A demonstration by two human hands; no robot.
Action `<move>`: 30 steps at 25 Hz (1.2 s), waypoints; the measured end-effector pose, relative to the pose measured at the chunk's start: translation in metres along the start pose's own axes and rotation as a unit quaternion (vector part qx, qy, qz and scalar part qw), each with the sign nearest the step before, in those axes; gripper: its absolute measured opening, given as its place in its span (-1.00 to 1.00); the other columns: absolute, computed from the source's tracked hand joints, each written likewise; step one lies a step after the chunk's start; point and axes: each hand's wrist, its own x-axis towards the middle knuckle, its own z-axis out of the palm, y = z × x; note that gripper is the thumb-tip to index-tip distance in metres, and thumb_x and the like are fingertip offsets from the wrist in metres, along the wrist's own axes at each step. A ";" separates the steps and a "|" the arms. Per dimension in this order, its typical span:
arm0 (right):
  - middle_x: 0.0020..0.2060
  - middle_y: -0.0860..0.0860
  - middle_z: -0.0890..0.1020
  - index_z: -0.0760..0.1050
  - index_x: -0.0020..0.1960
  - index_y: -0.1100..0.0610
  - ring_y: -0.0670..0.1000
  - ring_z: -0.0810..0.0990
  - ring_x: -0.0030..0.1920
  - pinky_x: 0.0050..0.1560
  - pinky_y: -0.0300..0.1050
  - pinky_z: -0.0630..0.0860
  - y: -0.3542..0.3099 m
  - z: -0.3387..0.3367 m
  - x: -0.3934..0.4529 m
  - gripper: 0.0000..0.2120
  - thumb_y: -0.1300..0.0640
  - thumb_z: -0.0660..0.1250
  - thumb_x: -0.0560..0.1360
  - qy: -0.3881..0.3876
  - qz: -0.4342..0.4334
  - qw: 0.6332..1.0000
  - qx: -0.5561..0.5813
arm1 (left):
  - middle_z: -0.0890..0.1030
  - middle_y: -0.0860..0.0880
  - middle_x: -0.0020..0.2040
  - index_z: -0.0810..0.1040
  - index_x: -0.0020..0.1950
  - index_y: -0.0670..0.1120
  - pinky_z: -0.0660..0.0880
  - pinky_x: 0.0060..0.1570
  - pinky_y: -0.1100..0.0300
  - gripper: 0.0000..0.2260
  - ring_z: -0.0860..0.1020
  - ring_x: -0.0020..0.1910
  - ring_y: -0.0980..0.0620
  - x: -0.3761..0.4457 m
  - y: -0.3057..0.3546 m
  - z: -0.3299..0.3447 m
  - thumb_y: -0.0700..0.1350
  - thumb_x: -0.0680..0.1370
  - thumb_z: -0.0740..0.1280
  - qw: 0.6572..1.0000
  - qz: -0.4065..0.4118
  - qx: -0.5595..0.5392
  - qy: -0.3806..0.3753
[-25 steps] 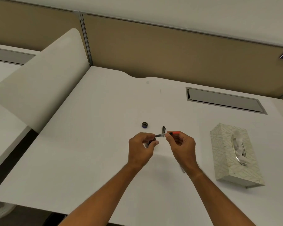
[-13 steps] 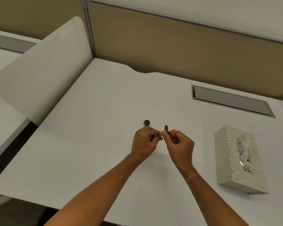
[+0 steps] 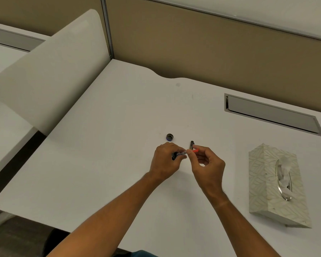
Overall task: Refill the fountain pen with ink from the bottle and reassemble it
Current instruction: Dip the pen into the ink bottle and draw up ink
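- The left hand [image 3: 166, 160] wraps the ink bottle [image 3: 174, 156] on the tabletop [image 3: 104, 164].
- The right hand [image 3: 206, 164] pinches the pen part [image 3: 188, 151], red end out, tip at the bottle mouth.
- This looks like the filling step.
- The cap [image 3: 170, 137] and barrel [image 3: 191, 145] lie just behind.
- Next: draw ink slowly, bottle kept upright.

Both hands meet near the middle of the desk [image 3: 100, 164], the left hand [image 3: 165, 162] around the ink bottle [image 3: 174, 156], the right hand [image 3: 207, 164] just beside it holding the pen section [image 3: 190, 151]; behind them lie the bottle cap [image 3: 170, 137] and, to its right, the pen barrel [image 3: 192, 145]; the tissue box [image 3: 274, 184] sits well to the right, the cable tray [image 3: 272, 115] behind it
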 end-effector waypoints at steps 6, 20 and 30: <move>-0.17 0.05 0.72 0.67 -0.02 0.23 -0.09 0.67 -0.16 -0.14 -0.38 0.57 0.003 0.000 0.002 -0.86 0.21 0.48 0.45 -0.001 -0.019 1.000 -0.004 | 0.71 -0.10 -0.13 0.68 -0.03 -0.18 0.52 -0.08 0.18 -0.80 0.63 -0.16 -0.04 0.000 -0.002 0.001 -0.13 0.40 0.50 1.000 0.004 -0.002 -0.004; -0.19 0.02 0.71 0.67 -0.04 0.21 -0.09 0.68 -0.18 -0.14 -0.35 0.59 0.009 0.004 0.004 -0.88 0.21 0.48 0.44 -0.016 -0.033 0.999 0.002 | 0.71 -0.10 -0.16 0.68 -0.03 -0.17 0.56 -0.12 0.11 -0.83 0.63 -0.19 -0.05 0.000 -0.005 0.007 -0.15 0.41 0.48 1.000 0.010 0.008 0.011; -0.16 0.01 0.71 0.67 -0.01 0.21 -0.12 0.68 -0.19 -0.12 -0.39 0.58 0.012 0.007 0.006 -0.84 0.18 0.48 0.44 -0.030 -0.038 0.999 -0.010 | 0.71 -0.12 -0.18 0.68 -0.05 -0.19 0.56 -0.14 0.12 -0.83 0.64 -0.21 -0.06 0.000 -0.008 0.008 -0.14 0.42 0.45 1.000 0.005 0.007 0.010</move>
